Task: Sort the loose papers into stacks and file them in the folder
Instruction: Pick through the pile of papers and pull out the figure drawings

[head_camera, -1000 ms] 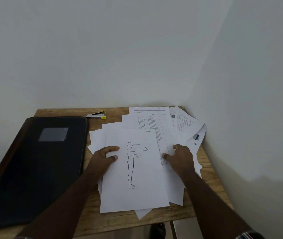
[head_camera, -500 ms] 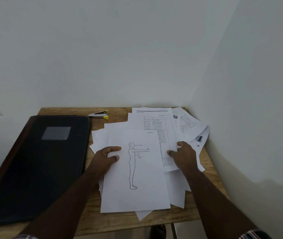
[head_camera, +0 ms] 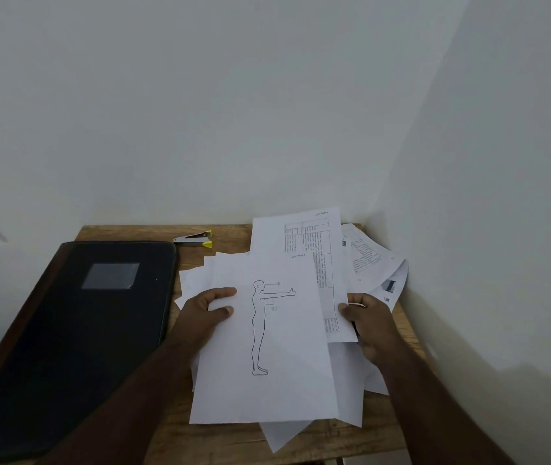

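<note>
A loose heap of white papers [head_camera: 351, 391] lies on the right half of the wooden table. On top is a sheet with a line drawing of a standing figure [head_camera: 267, 347]. My left hand [head_camera: 205, 312] pinches that sheet at its left edge, thumb on top. My right hand [head_camera: 368, 320] grips the right edge of a sheet with a printed table [head_camera: 304, 239], which is raised and tilted toward the back wall. A closed black folder [head_camera: 65, 347] with a grey label lies flat to the left of the papers.
A small stapler with yellow ends [head_camera: 195, 239] sits at the back of the table [head_camera: 220, 441] between folder and papers. White walls close in behind and on the right, forming a corner right behind the heap. More printed sheets [head_camera: 368, 260] fan out there.
My right hand has lifted the printed-table sheet up and back off the heap. My left hand has stayed on the figure sheet's left edge.
</note>
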